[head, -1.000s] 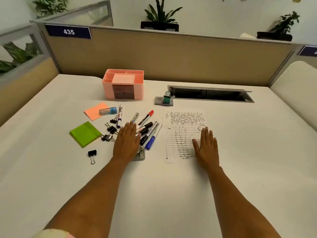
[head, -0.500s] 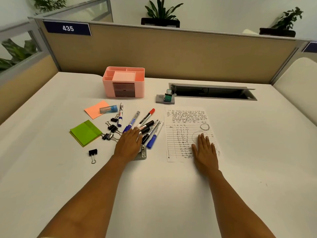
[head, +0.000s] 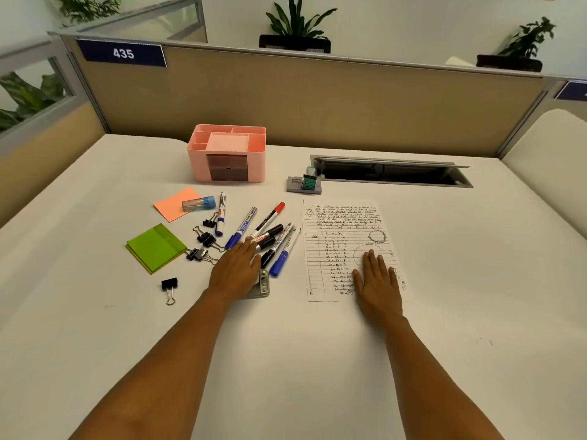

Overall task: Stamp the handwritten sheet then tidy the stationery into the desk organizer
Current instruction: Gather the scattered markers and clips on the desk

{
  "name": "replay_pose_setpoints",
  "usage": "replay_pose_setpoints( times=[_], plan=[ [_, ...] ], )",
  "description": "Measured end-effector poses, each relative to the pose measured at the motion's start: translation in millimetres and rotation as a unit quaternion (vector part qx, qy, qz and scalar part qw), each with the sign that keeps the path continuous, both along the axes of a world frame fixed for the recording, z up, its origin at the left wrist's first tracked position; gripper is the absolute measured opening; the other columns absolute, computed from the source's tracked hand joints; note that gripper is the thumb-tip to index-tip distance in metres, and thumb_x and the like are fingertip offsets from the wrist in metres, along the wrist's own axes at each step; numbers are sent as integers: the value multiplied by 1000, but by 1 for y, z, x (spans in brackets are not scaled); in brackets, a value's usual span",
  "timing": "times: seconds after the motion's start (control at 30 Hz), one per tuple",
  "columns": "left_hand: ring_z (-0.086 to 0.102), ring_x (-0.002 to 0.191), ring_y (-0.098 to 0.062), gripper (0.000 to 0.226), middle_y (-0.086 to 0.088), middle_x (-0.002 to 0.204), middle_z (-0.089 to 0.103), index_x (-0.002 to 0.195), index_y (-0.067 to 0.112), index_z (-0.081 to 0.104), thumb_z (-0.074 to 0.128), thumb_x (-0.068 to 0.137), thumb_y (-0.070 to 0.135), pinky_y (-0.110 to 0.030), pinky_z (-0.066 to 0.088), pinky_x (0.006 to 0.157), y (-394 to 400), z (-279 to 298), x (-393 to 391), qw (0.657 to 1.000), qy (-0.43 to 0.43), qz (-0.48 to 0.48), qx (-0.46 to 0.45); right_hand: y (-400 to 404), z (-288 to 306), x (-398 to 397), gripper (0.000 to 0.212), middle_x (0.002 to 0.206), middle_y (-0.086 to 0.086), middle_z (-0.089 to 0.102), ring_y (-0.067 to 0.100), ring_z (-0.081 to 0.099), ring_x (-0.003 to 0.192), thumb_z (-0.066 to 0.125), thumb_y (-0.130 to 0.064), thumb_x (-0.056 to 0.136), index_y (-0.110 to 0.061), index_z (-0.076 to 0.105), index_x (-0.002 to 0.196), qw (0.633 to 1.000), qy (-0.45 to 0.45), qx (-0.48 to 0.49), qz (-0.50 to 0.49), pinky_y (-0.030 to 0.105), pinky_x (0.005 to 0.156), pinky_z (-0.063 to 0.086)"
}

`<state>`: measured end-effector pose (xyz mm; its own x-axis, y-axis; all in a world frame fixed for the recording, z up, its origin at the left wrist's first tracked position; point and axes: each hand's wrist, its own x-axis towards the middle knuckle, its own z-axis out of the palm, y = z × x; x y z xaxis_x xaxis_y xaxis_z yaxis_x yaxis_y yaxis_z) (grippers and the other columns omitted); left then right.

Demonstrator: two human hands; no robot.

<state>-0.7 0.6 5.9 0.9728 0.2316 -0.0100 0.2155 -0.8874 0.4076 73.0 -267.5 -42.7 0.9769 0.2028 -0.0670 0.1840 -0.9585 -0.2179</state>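
The handwritten sheet (head: 336, 236) lies on the white desk (head: 95, 328), right of centre. My right hand (head: 378, 281) rests flat on its lower right corner, fingers together, holding nothing. My left hand (head: 236, 269) lies flat over a grey metal piece (head: 263, 285) and touches the near ends of several markers (head: 270, 238). A small green stamp (head: 308, 182) stands on a grey ink pad (head: 297, 184) behind the sheet. The pink desk organizer (head: 227, 152) stands at the back, left of the stamp.
Left of the markers lie several black binder clips (head: 203, 239), a lone clip (head: 170, 285), a green sticky pad (head: 155, 247), an orange sticky pad (head: 173, 203) and a blue-capped tube (head: 199, 203). A cable slot (head: 390, 171) opens behind the sheet. A partition wall (head: 317, 100) bounds the desk.
Both hands have slid a little toward me over the desk, uncovering more of the markers and the sheet's drawn circles. The view has shifted slightly.
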Motion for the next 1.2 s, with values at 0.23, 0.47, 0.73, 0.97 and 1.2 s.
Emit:
replay_pose_setpoints(
  times=[0.23,0.47,0.73,0.97,1.2],
  plan=[
    [30,139,-22,46,-9,151,32,142,8,33,32,99,23,-33,24,114,4,0,4,1000,15,-3,-8,2,2,1,58,160,-2,1,13,0,148,20,-39,101,-15,4,151,1000,-1,11,-9,34,121,-1],
    [26,141,-21,45,-9,152,29,142,6,30,30,99,20,-31,21,114,7,3,6,1000,21,1,-22,11,14,2,53,157,2,20,19,17,145,27,-33,100,-13,18,149,997,-37,61,-38,35,119,13],
    [32,138,-24,42,-13,147,38,138,4,38,31,99,18,-33,23,114,26,5,6,998,-38,35,-24,69,37,19,48,149,9,36,24,30,139,34,-30,100,-9,35,142,981,-86,173,12,35,114,23],
    [25,142,-25,42,-13,149,34,139,5,37,33,99,18,-33,20,116,50,2,12,996,-50,66,26,129,40,22,49,148,9,37,24,31,138,33,-36,99,-11,37,141,970,-50,228,63,35,113,25],
    [25,142,-26,44,-13,149,35,139,8,38,34,98,23,-40,18,117,80,-9,24,991,-50,109,66,167,34,27,66,149,7,35,23,29,139,22,-48,86,-15,38,141,969,-13,236,79,36,114,23]
  ],
)
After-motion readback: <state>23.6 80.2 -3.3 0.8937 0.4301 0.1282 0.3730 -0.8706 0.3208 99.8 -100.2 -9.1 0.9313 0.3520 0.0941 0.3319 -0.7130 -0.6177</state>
